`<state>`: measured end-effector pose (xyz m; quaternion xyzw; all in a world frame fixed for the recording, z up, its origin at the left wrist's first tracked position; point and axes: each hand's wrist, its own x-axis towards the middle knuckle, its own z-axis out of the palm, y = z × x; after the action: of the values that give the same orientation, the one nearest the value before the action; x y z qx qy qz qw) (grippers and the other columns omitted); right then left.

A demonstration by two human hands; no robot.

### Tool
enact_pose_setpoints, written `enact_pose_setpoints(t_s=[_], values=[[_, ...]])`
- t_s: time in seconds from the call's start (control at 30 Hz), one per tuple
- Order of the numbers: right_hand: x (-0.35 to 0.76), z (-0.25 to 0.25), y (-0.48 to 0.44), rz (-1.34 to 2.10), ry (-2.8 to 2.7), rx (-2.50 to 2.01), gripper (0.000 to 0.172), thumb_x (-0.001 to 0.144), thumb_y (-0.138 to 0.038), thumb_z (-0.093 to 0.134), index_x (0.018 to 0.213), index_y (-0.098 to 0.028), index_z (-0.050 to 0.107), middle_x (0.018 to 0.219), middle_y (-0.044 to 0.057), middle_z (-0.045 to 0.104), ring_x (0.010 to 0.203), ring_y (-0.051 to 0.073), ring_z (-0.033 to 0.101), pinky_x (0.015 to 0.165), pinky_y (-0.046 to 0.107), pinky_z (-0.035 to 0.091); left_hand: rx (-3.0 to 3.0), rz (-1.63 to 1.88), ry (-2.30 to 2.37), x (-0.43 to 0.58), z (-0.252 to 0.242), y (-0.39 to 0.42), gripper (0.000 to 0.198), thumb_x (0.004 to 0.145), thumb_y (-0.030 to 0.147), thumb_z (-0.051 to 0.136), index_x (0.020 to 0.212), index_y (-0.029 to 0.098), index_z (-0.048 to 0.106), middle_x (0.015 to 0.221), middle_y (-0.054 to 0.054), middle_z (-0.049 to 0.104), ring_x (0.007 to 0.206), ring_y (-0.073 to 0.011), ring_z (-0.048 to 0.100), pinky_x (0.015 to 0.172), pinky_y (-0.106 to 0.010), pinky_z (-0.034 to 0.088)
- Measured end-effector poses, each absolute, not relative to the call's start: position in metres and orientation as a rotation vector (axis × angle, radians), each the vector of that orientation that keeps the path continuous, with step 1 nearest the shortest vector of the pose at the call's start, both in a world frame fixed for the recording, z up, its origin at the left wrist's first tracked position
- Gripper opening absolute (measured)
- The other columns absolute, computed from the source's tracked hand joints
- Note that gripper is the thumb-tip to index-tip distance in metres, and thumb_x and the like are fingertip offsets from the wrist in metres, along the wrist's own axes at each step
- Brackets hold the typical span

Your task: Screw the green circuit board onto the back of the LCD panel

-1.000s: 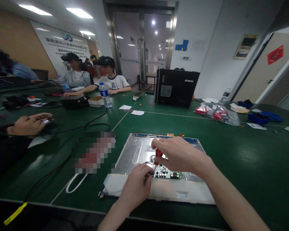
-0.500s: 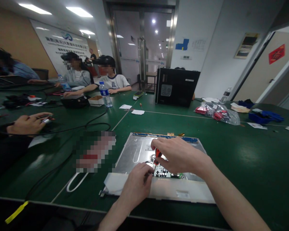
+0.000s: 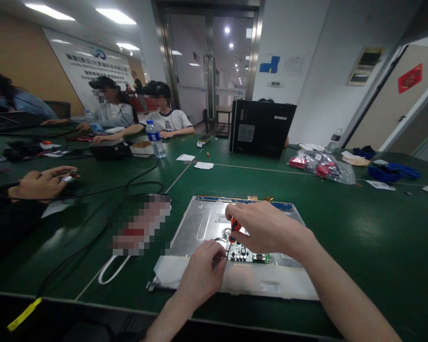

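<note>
A flat metal display panel (image 3: pixel 189 228) lies on the green table, with a strip of blue circuit board along its far edge and a whitish band along its near edge. On it sits a green circuit board (image 3: pixel 249 258) with several small parts. My right hand (image 3: pixel 267 228) is closed around the red and black handle of a screwdriver (image 3: pixel 234 229), whose shaft points down at the board's left end. Beside the tip, my left hand (image 3: pixel 205 266) has its fingers pinched together at the board's edge; what they hold, if anything, is hidden.
A blurred-out pinkish object (image 3: pixel 142 223) with a white loop lies left of the panel. Black cables (image 3: pixel 142 183) cross the table there, near another person's hand (image 3: pixel 39 183). Farther back stand a water bottle (image 3: pixel 155 140), a black computer case (image 3: pixel 262 128) and a plastic bag (image 3: pixel 323 167).
My right hand and the screwdriver have shifted very slightly, showing a little more of the circuit board beneath. My left hand stays in place beside the tip.
</note>
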<state>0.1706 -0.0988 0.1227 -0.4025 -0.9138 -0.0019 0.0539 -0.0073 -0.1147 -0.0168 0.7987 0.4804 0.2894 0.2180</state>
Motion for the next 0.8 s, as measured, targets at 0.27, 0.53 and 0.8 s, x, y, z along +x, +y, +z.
enact_pose_setpoints(t_s=[0.27,0.53,0.8], values=[[0.1701,0.1238,-0.1008,-0.003,-2.783,-1.201,0.016,0.083,-0.023,0.047,0.097,-0.017,0.049,0.092,0.006,0.065,0.065,0.016,0.055,0.048,0.028,0.026,2.231,0.802,1.348,-0.0070,-0.0140,-0.1155,0.011,0.075,0.011,0.050,0.071,0.019,0.056,0.075,-0.003,0.059,0.074,-0.0196,0.055,0.065,-0.030,0.040],[0.1680,0.1260,-0.0984,0.003,-2.768,-1.304,0.014,0.087,-0.029,0.048,0.094,-0.017,0.049,0.082,0.004,0.067,0.065,0.016,0.057,0.049,0.028,0.024,2.197,0.824,1.347,-0.0078,-0.0145,-0.1151,0.011,0.076,0.012,0.052,0.074,0.019,0.061,0.077,-0.003,0.061,0.076,-0.0193,0.056,0.067,-0.030,0.041],[0.1703,0.1253,-0.1027,0.000,-2.801,-1.170,0.017,0.082,-0.024,0.050,0.098,-0.017,0.049,0.092,0.005,0.065,0.067,0.016,0.056,0.049,0.029,0.025,2.188,0.823,1.357,-0.0076,-0.0122,-0.1149,0.013,0.076,0.012,0.053,0.071,0.019,0.062,0.075,-0.003,0.062,0.076,-0.0198,0.057,0.068,-0.031,0.042]])
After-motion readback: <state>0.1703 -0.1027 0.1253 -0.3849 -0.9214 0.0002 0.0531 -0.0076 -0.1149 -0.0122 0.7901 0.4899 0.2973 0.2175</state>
